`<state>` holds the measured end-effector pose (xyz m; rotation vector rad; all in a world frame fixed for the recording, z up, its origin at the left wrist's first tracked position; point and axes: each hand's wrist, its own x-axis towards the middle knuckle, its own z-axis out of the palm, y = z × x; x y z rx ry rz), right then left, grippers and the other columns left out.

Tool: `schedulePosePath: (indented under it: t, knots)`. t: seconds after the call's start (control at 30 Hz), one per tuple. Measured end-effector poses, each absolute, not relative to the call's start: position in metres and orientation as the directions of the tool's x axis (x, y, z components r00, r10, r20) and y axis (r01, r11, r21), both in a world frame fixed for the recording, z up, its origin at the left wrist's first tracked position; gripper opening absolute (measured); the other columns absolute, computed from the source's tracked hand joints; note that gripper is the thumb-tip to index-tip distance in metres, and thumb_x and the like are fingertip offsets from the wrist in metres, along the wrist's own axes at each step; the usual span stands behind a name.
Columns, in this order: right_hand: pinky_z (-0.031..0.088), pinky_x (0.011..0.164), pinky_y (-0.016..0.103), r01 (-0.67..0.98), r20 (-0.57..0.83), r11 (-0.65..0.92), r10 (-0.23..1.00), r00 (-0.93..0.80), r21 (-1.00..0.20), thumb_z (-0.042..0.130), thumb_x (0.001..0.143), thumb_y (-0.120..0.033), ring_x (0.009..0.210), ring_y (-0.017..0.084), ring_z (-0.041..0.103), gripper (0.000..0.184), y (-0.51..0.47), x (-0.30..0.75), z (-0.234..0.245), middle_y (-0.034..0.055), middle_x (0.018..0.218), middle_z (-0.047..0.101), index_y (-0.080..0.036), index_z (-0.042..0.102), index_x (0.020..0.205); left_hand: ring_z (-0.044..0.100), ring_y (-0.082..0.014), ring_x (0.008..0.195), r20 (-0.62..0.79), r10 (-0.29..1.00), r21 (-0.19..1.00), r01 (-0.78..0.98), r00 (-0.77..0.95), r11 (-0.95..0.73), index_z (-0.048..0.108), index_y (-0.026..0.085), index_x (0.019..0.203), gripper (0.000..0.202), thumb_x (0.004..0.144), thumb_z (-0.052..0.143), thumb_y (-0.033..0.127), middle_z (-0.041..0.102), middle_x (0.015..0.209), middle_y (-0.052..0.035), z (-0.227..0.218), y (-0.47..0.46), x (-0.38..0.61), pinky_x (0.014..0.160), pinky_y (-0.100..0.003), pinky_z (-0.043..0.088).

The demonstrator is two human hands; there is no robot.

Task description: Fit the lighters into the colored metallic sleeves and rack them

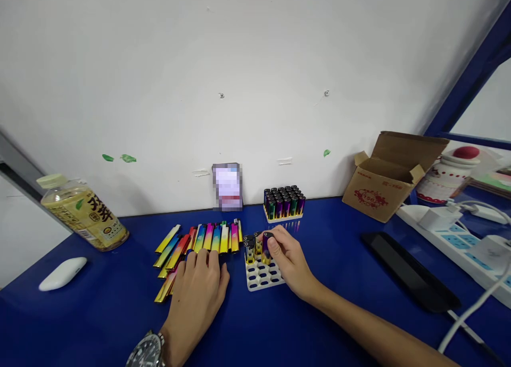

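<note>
My right hand (289,258) pinches a rainbow-coloured lighter (266,245) standing at the back of a white tray with round holes (261,275). Two or three lighters stand in the tray's back row. My left hand (199,287), with a watch on the wrist, lies palm down on a row of flat rainbow lighters (203,239) spread on the blue table; its fingers are stretched over them. A second white tray, full of upright lighters (283,201), stands by the wall behind.
A tea bottle (83,213) lies at the left with a white oval object (63,273) in front of it. At the right are an open cardboard box (389,178), a black flat device (409,271), and a white power strip (459,239) with cables.
</note>
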<state>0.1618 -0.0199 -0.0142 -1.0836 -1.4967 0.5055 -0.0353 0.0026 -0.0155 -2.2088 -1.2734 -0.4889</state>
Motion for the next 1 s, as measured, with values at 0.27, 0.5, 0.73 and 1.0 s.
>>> schedulePosePath:
  t: [0.27, 0.5, 0.73, 1.0]
  knots:
    - [0.048, 0.059, 0.027, 0.538, 0.635, 0.550, 0.772, -0.036, -0.639, 0.042, 0.093, -0.019, 0.068, 0.016, 0.060, 0.026, -0.019, 0.159, -0.025, 0.0065, 0.082, 0.062, -0.017, 0.068, 0.090, 0.058, -0.0266, 0.069, 0.515, 0.707, -0.330, 0.873, 0.484, -0.358, 0.058, 0.016, 0.081, 0.015, 0.085, 0.045, 0.022, 0.060, 0.074, -0.0097, -0.016, -0.001, -0.035, 0.063, -0.037, 0.044]
    - [0.048, 0.059, 0.027, 0.567, 0.564, 0.464, 0.826, 0.001, -0.681, 0.048, 0.089, -0.019, 0.065, 0.015, 0.061, 0.012, -0.026, 0.156, -0.019, 0.0033, 0.077, 0.062, -0.018, 0.057, 0.096, 0.059, -0.0246, 0.064, 0.466, 0.722, -0.191, 0.855, 0.511, -0.482, 0.054, 0.017, 0.081, 0.016, 0.087, 0.040, 0.015, 0.059, 0.068, -0.0067, -0.021, -0.002, -0.034, 0.060, -0.036, 0.046]
    - [0.043, 0.052, 0.027, 0.630, 0.581, 0.380, 0.801, 0.141, -0.677, 0.051, 0.078, -0.018, 0.058, 0.013, 0.050, 0.026, -0.028, 0.153, -0.020, 0.0023, 0.082, 0.053, -0.017, 0.042, 0.102, 0.063, -0.0195, 0.073, 0.701, 0.549, 0.063, 0.728, 0.454, -0.683, 0.054, 0.013, 0.100, 0.016, 0.092, 0.042, 0.020, 0.064, 0.082, -0.0077, -0.016, -0.003, -0.030, 0.065, -0.030, 0.052]
    - [0.036, 0.056, 0.032, 0.785, 0.815, 0.576, 0.554, -0.170, -0.228, 0.054, 0.073, -0.028, 0.065, 0.019, 0.043, 0.011, -0.039, 0.143, -0.010, 0.0043, 0.067, 0.053, -0.018, 0.056, 0.074, 0.065, -0.0108, 0.082, 0.743, 0.527, 0.316, 0.478, 0.414, -0.820, 0.051, 0.017, 0.110, 0.017, 0.094, 0.046, 0.019, 0.065, 0.091, -0.0039, -0.014, -0.023, -0.028, 0.077, -0.017, 0.052]
